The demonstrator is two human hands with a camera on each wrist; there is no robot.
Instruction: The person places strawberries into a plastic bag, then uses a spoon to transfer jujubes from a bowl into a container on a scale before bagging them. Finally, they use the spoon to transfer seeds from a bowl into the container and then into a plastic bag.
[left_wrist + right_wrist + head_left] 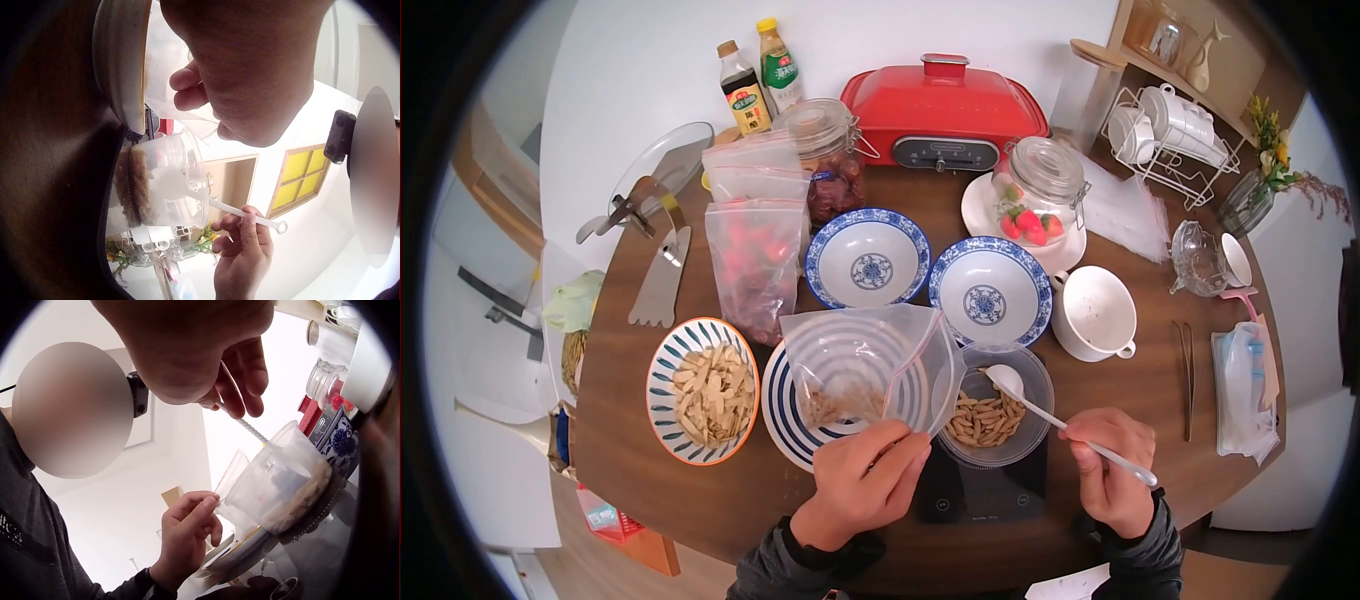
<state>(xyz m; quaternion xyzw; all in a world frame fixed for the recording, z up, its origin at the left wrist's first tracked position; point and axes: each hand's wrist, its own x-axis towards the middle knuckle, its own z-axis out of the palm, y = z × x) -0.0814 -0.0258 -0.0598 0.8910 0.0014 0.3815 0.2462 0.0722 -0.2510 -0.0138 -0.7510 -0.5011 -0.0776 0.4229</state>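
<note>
My left hand (868, 480) pinches the edge of a clear zip bag (855, 345). The bag stands open over a blue-striped plate (785, 440), with some light brown pieces at its bottom. In my right hand (1112, 465) is a long-handled white spoon (1065, 427), gripped by the handle. Its bowl dips inside a clear plastic tub (1040, 432), over tan, elongated pieces. The tub sits on a black kitchen scale (980, 507). Both wrist views show the tub from the side, with the pieces in its lower part.
Left of the plate stands a bowl (658, 410) of pale slices. Behind are two blue-and-white bowls (872, 245), a white two-handled cup (1094, 310) and filled zip bags (755, 250). Glass jars (1040, 175) and a red electric cooker (945, 105) stand farther back. Tongs (1188, 385) lie right.
</note>
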